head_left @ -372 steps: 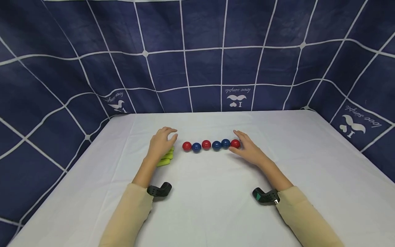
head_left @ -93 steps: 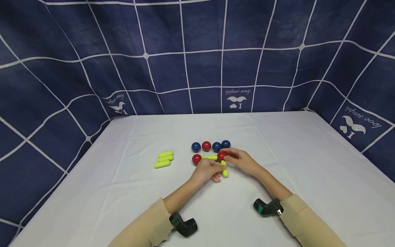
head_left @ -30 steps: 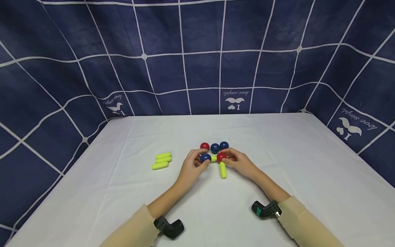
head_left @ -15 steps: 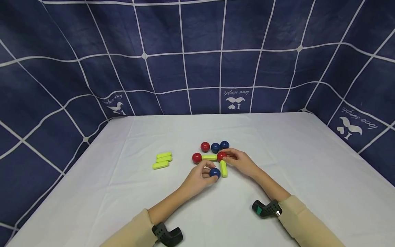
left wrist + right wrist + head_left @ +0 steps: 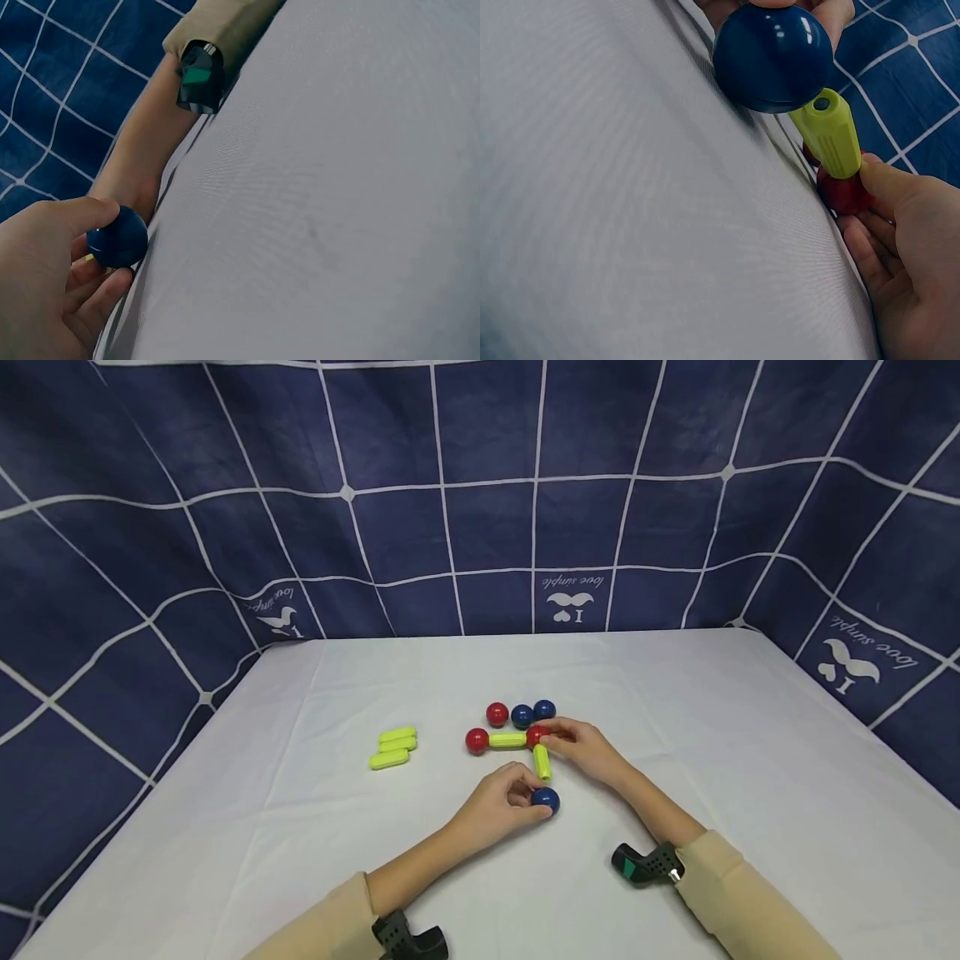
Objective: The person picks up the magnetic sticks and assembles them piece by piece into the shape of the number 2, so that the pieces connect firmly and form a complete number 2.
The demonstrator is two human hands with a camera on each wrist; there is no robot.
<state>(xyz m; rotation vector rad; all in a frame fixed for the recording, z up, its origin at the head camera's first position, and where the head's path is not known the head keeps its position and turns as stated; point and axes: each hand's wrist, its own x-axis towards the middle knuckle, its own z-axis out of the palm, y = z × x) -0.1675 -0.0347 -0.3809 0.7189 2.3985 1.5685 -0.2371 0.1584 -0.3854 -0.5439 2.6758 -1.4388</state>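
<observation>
My left hand [image 5: 501,802] pinches a blue ball [image 5: 545,801] between thumb and fingertips, close by the near end of a yellow-green rod [image 5: 542,762]. That rod runs from a red ball [image 5: 845,189], and its near end shows a dark round spot in the right wrist view. My right hand [image 5: 587,748] pinches this red ball with thumb and fingers. A second yellow-green rod [image 5: 507,740] joins it to another red ball [image 5: 477,741] on the left. In the left wrist view the blue ball [image 5: 118,238] hides most of the rod behind it.
Behind the joined pieces lie a loose red ball [image 5: 497,714] and two blue balls [image 5: 522,717]. Several spare yellow-green rods [image 5: 393,746] lie in a stack to the left. The white-covered table [image 5: 675,693] ends at a dark blue checked curtain [image 5: 480,527].
My left hand took a blue ball from the back row and brought it nearer and rightward to the rod's near end. The right hand stays on the red ball.
</observation>
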